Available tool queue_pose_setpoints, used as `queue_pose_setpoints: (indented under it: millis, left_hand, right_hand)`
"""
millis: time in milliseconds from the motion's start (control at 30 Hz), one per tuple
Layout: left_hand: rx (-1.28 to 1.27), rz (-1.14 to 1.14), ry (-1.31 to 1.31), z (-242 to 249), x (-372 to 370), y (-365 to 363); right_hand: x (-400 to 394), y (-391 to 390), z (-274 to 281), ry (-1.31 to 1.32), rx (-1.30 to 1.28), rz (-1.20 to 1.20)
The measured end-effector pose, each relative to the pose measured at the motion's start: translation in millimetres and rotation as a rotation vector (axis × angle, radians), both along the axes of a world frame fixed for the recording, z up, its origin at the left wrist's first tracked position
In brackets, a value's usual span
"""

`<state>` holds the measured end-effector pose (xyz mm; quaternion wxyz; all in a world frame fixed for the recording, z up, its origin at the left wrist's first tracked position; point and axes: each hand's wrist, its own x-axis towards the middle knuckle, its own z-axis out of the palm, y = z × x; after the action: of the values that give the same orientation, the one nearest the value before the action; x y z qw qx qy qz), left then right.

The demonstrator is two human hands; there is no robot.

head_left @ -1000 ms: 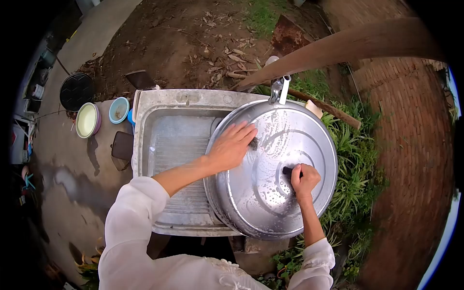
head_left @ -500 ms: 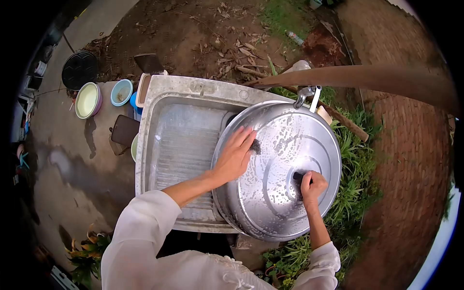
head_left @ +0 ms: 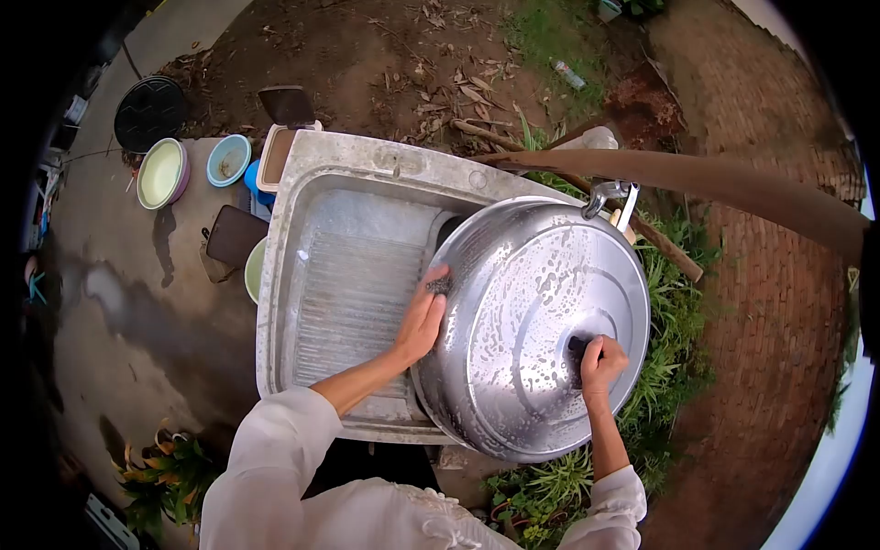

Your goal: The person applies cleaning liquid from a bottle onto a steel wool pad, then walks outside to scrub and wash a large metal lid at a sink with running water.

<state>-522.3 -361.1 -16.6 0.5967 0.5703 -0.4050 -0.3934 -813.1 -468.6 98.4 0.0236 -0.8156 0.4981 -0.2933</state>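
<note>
A large round metal lid (head_left: 541, 302), wet with droplets, leans tilted over the right part of a stone sink (head_left: 344, 275) with a ridged washboard floor. My right hand (head_left: 603, 361) is closed around the lid's black knob (head_left: 578, 346). Against the lid's left outer side rests my left hand (head_left: 425, 316), fingers bent round a dark scouring pad (head_left: 440, 285) that shows partly at the fingertips. The lower left edge of the lid reaches into the sink.
A metal faucet (head_left: 610, 197) stands by the lid's upper edge, beneath a thick brown pole (head_left: 697, 170). Left of the sink are basins (head_left: 163, 173), a dark lid (head_left: 236, 240) and a black round cover (head_left: 149, 114). Green plants (head_left: 674, 339) grow at the right.
My left hand has slid with the pad from the lid's top face to its left side. The lid is tilted more, and my right hand stays on the knob.
</note>
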Motion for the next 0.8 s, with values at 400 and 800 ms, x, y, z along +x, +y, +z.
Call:
queue_pose_setpoints:
  millis: [400, 800]
  left_hand:
    - [0.054, -0.115, 0.073, -35, -1, 37]
    - [0.044, -0.087, -0.061, -28, 33, -105]
  right_hand:
    - [-4, 2, 2, 0.021, 0.053, -0.062]
    - [-13, -12, 1, 0.032, 0.018, -0.032]
